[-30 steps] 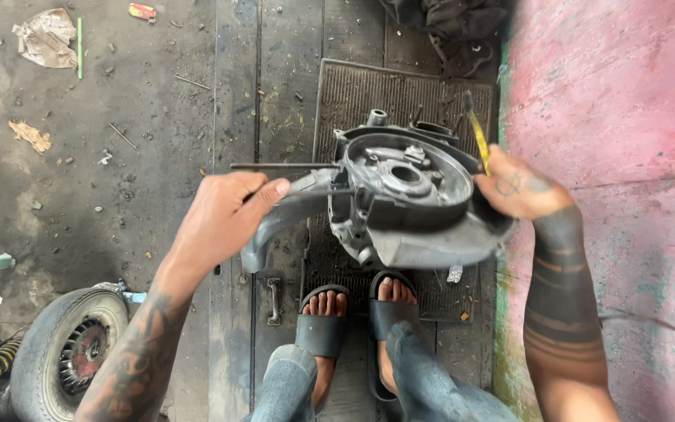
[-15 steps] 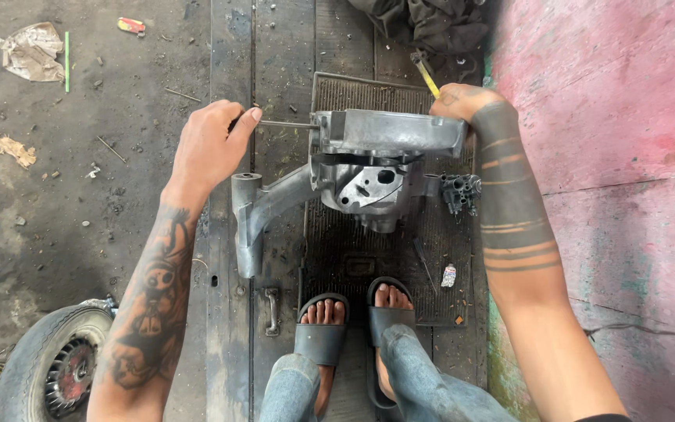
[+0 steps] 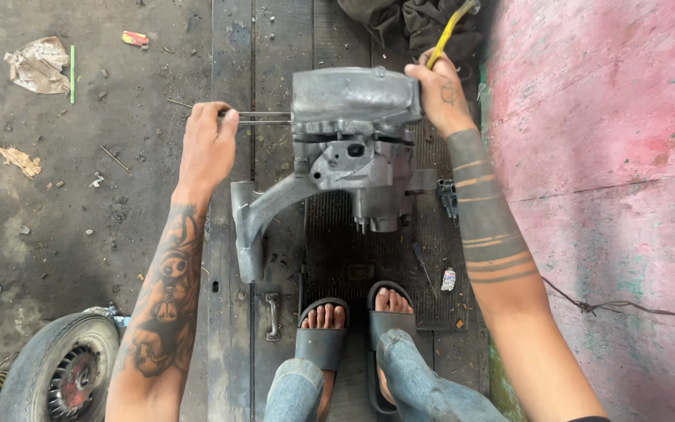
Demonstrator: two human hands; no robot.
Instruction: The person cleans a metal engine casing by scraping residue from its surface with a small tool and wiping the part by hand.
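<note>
Engine casing (image 3: 353, 144): a grey metal scooter engine block with a long swing arm, in the upper middle of the frame, held above a ribbed black rubber mat (image 3: 337, 258) that lies on the floor; whether its lower end rests on the mat cannot be told.
Swing arm (image 3: 255, 223): runs down and to the left from the block, ending near the left edge of the mat.
Studs (image 3: 263, 118): two thin metal rods sticking out of the block's left side, level with each other.
Left hand (image 3: 208, 144): fingers curled closed around the outer ends of the studs, left of the block.
Right hand (image 3: 439, 94): clasped against the block's upper right corner, and also gripping a yellow-handled tool (image 3: 451, 31) that points up toward the top edge.
Feet (image 3: 353, 328): in black slide sandals at the lower middle, toes toward the mat's near edge, blue jeans at the ankles.
Small parts: a dark metal fitting (image 3: 448, 197) lies on the mat just right of the block, beside the right forearm; a small white packet (image 3: 448, 279) sits lower right on the mat.
Wheel (image 3: 60, 371): a tyre with its rim, lower left corner.
Floor (image 3: 80, 203): dirty concrete, with crumpled paper (image 3: 37, 62) in the upper left.
Wall (image 3: 603, 156): worn pink surface along the right side.
Containers: none can be made out.
</note>
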